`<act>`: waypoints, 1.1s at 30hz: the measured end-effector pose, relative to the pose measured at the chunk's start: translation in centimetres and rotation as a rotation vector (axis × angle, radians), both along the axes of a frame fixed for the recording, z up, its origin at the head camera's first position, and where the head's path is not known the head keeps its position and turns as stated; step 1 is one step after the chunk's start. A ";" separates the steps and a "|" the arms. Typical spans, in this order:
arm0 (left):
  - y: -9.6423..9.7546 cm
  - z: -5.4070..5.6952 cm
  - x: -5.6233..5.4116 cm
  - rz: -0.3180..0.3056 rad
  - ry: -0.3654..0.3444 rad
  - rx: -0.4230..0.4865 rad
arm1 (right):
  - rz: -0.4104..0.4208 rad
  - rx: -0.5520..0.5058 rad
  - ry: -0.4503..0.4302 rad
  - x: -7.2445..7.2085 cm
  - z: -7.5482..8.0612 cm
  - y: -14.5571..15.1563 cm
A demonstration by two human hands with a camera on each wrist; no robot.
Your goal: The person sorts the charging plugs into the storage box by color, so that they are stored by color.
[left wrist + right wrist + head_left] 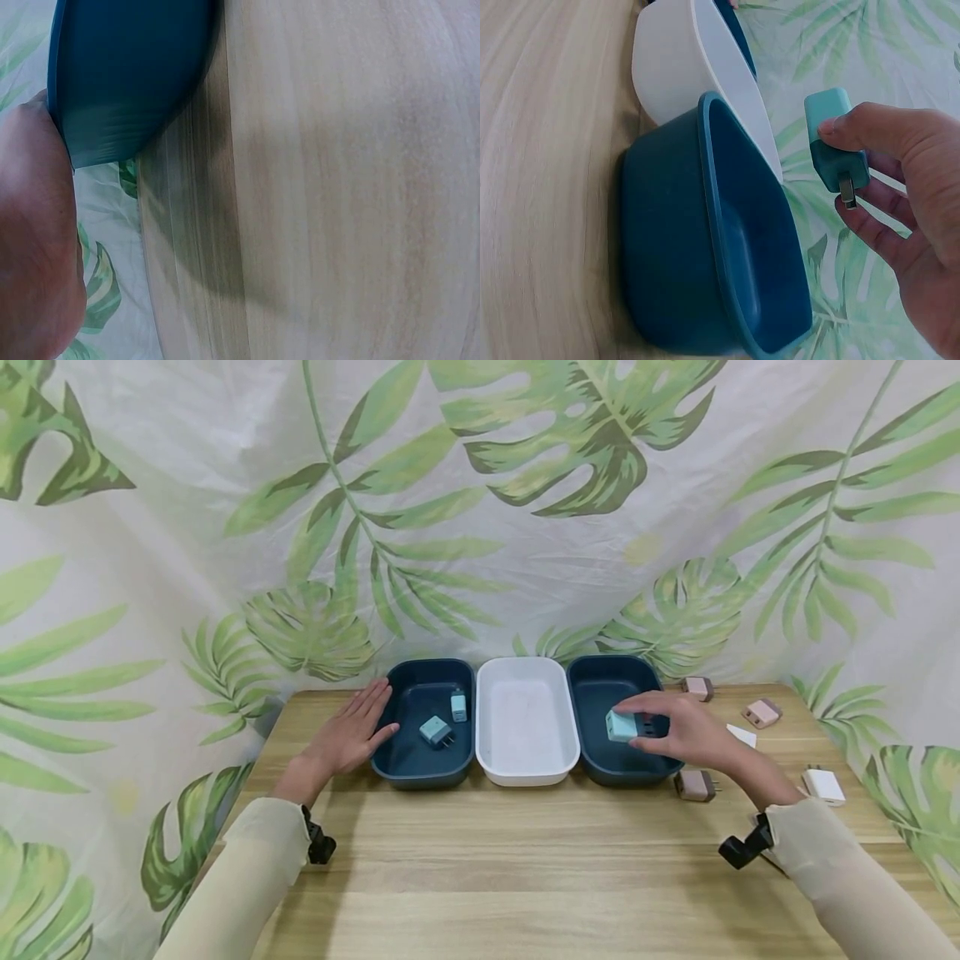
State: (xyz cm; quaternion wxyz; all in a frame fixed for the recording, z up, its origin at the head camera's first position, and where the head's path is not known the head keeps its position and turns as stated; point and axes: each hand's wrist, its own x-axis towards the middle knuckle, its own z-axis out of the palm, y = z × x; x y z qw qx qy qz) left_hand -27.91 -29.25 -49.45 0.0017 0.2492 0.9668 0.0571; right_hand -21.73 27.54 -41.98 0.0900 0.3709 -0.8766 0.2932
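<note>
My right hand (690,731) pinches a teal plug-in charger (621,726) between thumb and fingers, above the right dark blue tray (600,768). In the right wrist view, the metal prongs of this charger (829,139) stick out below the thumb, and it is held clear of the tray's rim (707,150). My left hand (347,735) rests with straight fingers against the left rim of the left dark blue tray (405,775). Inside that tray lie two teal chargers, one with prongs showing (435,730) and a smaller-looking one (458,707).
Between the blue trays stands a white tray (527,718). To the right on the wooden table (525,868) lie pink chargers (696,785) and white ones (823,785), some partly hidden by the right arm. A leaf-patterned cloth (540,585) hangs behind the trays.
</note>
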 end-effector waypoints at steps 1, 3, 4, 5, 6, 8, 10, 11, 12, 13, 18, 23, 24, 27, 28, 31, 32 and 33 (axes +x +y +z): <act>0.0 0.0 0.0 0.001 0.000 0.000 | 0.003 -0.004 -0.002 0.0 0.0 -0.2; 0.0 -0.1 0.0 0.001 0.000 0.005 | 0.011 -0.012 -0.002 -0.1 -0.1 -0.5; -0.1 -0.2 0.0 0.001 -0.002 0.011 | 0.017 -0.016 -0.002 -0.1 -0.2 -0.7; -0.1 -0.2 0.0 0.002 -0.003 0.013 | 0.023 -0.021 -0.004 -0.2 -0.3 -0.9; -0.1 -0.2 0.0 0.003 -0.005 0.014 | 0.032 -0.026 -0.009 -0.2 -0.3 -1.1; -0.1 -0.2 0.0 0.006 -0.010 0.009 | 0.050 -0.030 -0.007 -0.3 -0.4 -1.4; -0.1 -0.2 0.1 0.008 -0.018 0.002 | 0.067 -0.035 -0.004 -0.3 -0.5 -1.8; -0.1 -0.2 0.1 0.009 -0.020 -0.003 | 0.076 -0.037 0.001 -0.3 -0.5 -1.9; -0.1 -0.2 0.1 0.008 -0.022 -0.003 | 0.084 -0.039 0.006 -0.4 -0.6 -2.1; -0.1 -0.2 0.1 0.008 -0.023 -0.003 | 0.090 -0.040 0.013 -0.4 -0.6 -2.2; -0.1 -0.2 0.2 0.013 -0.024 0.003 | 0.119 -0.062 0.030 -0.5 -0.6 -3.1; -0.2 -0.3 0.0 0.014 -0.020 0.008 | 0.113 -0.076 0.000 -0.7 -0.6 -4.0; -0.2 -0.3 0.0 0.014 -0.017 0.007 | 0.109 -0.074 -0.004 -0.7 -0.7 -4.2; -0.1 -0.2 0.0 0.009 -0.018 0.009 | 0.105 -0.073 -0.008 -0.8 -0.8 -4.7; -0.1 -0.2 0.0 0.008 -0.017 0.009 | 0.106 -0.075 -0.011 -0.8 -0.7 -4.9; 0.0 -0.1 0.0 0.005 -0.016 0.012 | 0.115 -0.081 -0.016 -0.9 -0.7 -5.5; 0.0 -0.2 0.0 0.004 -0.015 0.014 | 0.118 -0.083 -0.022 -0.9 -0.7 -5.6; -0.1 -0.2 0.0 0.004 -0.013 0.014 | 0.124 -0.084 -0.022 -0.9 -0.7 -5.8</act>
